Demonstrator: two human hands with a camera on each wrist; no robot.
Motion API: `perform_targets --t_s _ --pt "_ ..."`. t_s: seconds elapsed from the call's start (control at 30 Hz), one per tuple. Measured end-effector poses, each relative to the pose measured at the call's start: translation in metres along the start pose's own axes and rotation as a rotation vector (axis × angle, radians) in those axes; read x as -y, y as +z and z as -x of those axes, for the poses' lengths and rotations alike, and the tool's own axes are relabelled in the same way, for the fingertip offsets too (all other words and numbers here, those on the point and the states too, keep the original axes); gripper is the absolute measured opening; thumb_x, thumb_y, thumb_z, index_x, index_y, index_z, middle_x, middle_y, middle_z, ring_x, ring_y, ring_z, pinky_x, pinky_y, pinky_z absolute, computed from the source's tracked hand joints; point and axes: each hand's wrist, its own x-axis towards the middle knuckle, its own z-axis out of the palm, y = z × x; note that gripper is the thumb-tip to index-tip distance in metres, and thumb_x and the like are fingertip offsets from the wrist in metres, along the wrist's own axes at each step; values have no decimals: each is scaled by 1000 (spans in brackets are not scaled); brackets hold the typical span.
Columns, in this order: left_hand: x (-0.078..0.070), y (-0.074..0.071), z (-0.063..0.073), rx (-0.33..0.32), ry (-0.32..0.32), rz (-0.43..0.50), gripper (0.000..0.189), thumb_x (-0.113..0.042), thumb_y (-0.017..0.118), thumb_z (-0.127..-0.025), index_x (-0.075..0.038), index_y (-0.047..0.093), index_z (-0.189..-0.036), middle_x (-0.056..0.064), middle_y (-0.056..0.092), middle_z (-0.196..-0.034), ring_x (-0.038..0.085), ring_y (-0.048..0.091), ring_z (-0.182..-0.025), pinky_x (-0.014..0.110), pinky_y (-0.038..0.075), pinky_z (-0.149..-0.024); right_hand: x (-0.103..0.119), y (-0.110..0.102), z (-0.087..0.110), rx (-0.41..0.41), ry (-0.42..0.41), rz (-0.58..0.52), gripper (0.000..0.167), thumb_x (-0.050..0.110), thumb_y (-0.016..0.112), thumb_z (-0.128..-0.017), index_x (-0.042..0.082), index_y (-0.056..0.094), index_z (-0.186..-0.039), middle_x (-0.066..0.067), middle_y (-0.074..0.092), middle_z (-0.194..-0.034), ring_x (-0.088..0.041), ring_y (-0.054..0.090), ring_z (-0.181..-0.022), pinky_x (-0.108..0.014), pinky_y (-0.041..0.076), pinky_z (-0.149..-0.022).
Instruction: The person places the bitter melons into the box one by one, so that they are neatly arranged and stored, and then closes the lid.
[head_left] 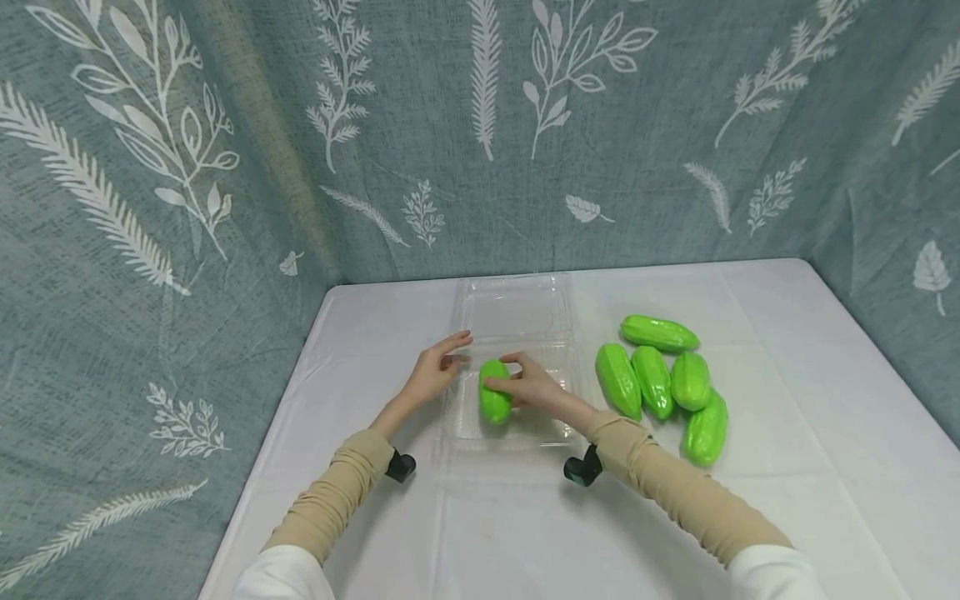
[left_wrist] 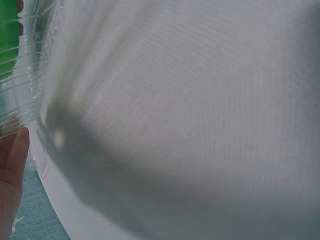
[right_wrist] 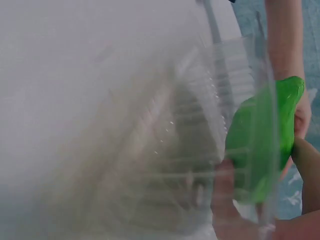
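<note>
Head view: my right grip (head_left: 536, 385) held one green gourd (head_left: 495, 408) partly inside clear container (head_left: 534, 430); left grip (head_left: 432, 372), loosely spread, at left edge.

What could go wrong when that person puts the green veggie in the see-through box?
The veggie looks smooth and shiny, so it might slip out of the right hand.

The box looks like thin plastic, so a bump from the veggie might bend it or make it slide.

The right sleeve is close to the other veggies, so it might knock one and make it roll.
</note>
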Motion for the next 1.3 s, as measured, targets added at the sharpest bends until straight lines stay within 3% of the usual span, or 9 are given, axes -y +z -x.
perform_targets --t_s 0.17,0.3,0.5,0.6,0.73,0.97,1.3 --pt "23 4 -4 -8 -6 -21 45 20 42 -86 13 49 -130 28 40 -144 41 63 -106 47 52 -93 -1 8 1 -3 -6 -10 68 32 66 -88 2 36 -141 -24 59 -119 -21 64 -92 -29 59 -72" --pt "30 3 -6 -7 -26 -17 46 18 45 -86 9 51 -130 23 42 -145 38 64 -106 45 52 -94 -1 13 -1 -36 -19 27 70 37 66 -87 4 36 -141 -22 59 -116 -21 62 -92 -28 58 -71" --pt "27 3 -4 -2 -13 8 46 20 43 -85 12 49 -130 27 39 -145 43 61 -107 52 51 -94 2 21 -4 -72 -38 74 70 38 66 -86 4 37 -140 -23 57 -118 -25 61 -95 -30 58 -72" --pt "10 0 0 7 -17 9 47 22 41 -84 15 47 -130 31 38 -144 47 60 -108 55 51 -91 5 24 -6 -68 -51 72 68 35 66 -87 2 38 -139 -25 57 -118 -24 62 -92 -30 59 -71" --pt "0 -2 2 11 -23 7 46 23 41 -83 17 47 -129 33 37 -143 48 60 -107 54 52 -90 8 28 -7 -33 -57 27 66 31 65 -88 0 36 -139 -25 58 -116 -24 65 -90 -32 60 -72" --pt "28 5 -3 -3 -36 12 47 21 42 -85 12 47 -131 27 37 -146 44 60 -109 48 52 -94 10 30 -6 -12 -48 -24 61 19 67 -87 -1 40 -137 -24 59 -113 -26 67 -89 -33 60 -75" --pt "29 5 -5 6 -45 -7 47 18 44 -86 9 49 -132 24 39 -147 40 62 -109 42 53 -95 4 29 -8 -6 -40 -27 60 15 68 -86 2 41 -138 -23 58 -114 -24 66 -88 -29 60 -74"
